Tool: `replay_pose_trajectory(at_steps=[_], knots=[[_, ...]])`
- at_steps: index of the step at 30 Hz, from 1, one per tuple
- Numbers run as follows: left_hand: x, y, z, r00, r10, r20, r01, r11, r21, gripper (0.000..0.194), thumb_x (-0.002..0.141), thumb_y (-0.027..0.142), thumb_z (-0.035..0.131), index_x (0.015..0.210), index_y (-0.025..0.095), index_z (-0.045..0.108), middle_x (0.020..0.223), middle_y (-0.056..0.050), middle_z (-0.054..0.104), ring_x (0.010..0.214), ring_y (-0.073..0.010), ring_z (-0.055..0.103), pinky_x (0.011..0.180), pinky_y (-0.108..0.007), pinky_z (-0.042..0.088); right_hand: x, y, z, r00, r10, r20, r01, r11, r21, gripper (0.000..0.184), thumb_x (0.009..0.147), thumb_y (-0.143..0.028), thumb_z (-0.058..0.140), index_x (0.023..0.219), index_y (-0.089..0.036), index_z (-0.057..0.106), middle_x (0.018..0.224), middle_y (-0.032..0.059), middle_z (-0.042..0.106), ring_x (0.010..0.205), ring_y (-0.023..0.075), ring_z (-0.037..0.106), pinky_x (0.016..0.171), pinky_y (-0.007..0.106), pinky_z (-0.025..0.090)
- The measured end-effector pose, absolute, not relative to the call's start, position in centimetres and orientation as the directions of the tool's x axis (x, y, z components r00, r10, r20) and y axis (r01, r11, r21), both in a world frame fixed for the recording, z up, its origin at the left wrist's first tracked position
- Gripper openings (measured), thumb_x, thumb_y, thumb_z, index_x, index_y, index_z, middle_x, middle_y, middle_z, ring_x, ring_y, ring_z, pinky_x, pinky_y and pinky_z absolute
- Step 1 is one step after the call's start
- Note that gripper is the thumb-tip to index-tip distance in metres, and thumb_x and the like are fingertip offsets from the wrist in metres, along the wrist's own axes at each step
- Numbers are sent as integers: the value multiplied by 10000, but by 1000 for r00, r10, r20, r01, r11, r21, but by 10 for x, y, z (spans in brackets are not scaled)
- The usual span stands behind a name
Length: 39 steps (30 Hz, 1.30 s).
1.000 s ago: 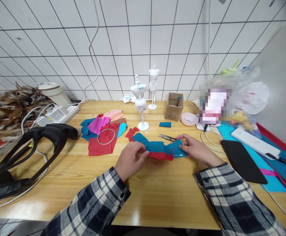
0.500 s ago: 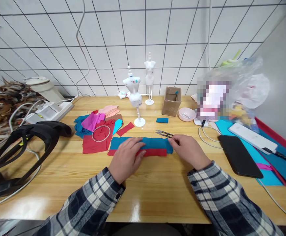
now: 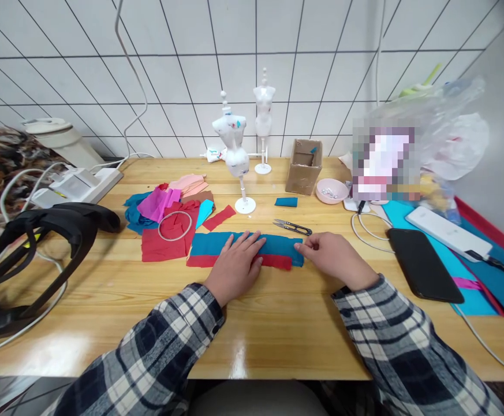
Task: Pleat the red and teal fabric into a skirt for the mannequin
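A teal fabric strip (image 3: 208, 242) lies on the wooden table with a narrower red fabric strip (image 3: 280, 262) along its near edge. My left hand (image 3: 235, 267) rests flat across both strips near their middle, fingers stretched out. At the strip's right end, my right hand (image 3: 337, 258) pinches the teal corner between thumb and forefinger. Just beyond that hand lie thread snips (image 3: 294, 227), blades pointing left. Left of the strips are a metal hoop (image 3: 174, 238) on red cloth (image 3: 160, 245), a magenta cloth (image 3: 159, 206) and a small red scrap (image 3: 219, 218).
Two white mini dress forms (image 3: 245, 205) stand behind the fabric. Farther right are a cardboard box (image 3: 301, 179), a pink bowl (image 3: 330, 196) of small shiny pieces, and a black phone (image 3: 422, 266). A black headset (image 3: 82, 222) sits at left, near a power strip (image 3: 70, 185).
My left hand has slid right and lies flatter on the strips. My right hand still holds the teal corner. The whole view has shifted slightly, with most things appearing higher.
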<state>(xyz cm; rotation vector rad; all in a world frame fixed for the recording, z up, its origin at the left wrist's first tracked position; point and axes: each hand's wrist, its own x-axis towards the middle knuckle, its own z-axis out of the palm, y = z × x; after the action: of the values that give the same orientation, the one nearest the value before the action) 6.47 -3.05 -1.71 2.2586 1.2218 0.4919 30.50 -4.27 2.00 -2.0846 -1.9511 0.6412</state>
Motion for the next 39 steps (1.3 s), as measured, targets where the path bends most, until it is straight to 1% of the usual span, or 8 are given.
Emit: replay_pose_trajectory(at_steps=[3,5,10,13,20,28,35,39], knots=[[64,-32,-15,526,848,64,688,-468,554,438,938,355,479,1367,276,518,1504,-72,443,1427,-327,313,1166,-622,13,296,-47,26,-55,998,-23,917,41,-397,295,870,-456,546,701,-233,639,638,10,641,592,158,540,542,275,283],[64,-33,-14,517,853,66,711,-471,522,423,945,392,466,1343,264,535,1483,-80,470,1411,-325,342,1163,-629,47,284,-52,28,-131,991,-27,916,111,-385,264,862,-451,566,718,-238,628,653,3,639,612,158,545,548,276,278],[66,-35,-13,510,858,57,773,-486,407,439,934,375,484,1353,247,497,1499,-82,444,1411,-298,347,1163,-629,128,255,-58,20,-21,999,-44,967,9,-256,355,840,-575,562,784,-225,585,723,10,660,634,175,575,525,282,254],[67,-36,-13,508,860,49,798,-491,349,437,936,376,472,1355,249,484,1502,-79,439,1414,-290,343,1163,-633,150,253,-57,15,-4,994,-111,985,-15,-171,358,843,-574,562,833,-218,601,764,29,676,685,197,613,533,287,255],[67,-38,-14,508,860,50,810,-497,310,431,947,385,454,1363,270,455,1511,-58,429,1422,-284,332,1151,-664,143,275,-49,16,69,967,-244,979,-113,-169,349,819,-576,579,736,-237,584,713,21,648,690,198,599,532,286,263],[65,-37,-13,521,852,44,802,-507,317,432,955,392,441,1370,273,446,1513,-57,426,1423,-288,329,1140,-670,164,288,-46,14,51,965,-257,961,-117,-248,345,762,-560,647,693,-236,555,651,4,597,619,170,526,518,280,244],[62,-38,-12,527,848,53,802,-517,301,456,960,427,436,1383,256,445,1513,-87,425,1412,-285,350,1144,-648,186,282,-48,16,-4,991,-133,897,-56,-439,390,806,-557,581,645,-223,460,592,-31,559,547,138,461,506,267,236],[62,-42,-13,527,849,44,809,-516,282,445,958,418,442,1376,266,457,1510,-81,430,1410,-290,354,1135,-648,211,295,-45,17,78,997,0,830,-65,-554,342,845,-474,546,646,-216,440,577,-42,534,546,126,461,518,254,256]])
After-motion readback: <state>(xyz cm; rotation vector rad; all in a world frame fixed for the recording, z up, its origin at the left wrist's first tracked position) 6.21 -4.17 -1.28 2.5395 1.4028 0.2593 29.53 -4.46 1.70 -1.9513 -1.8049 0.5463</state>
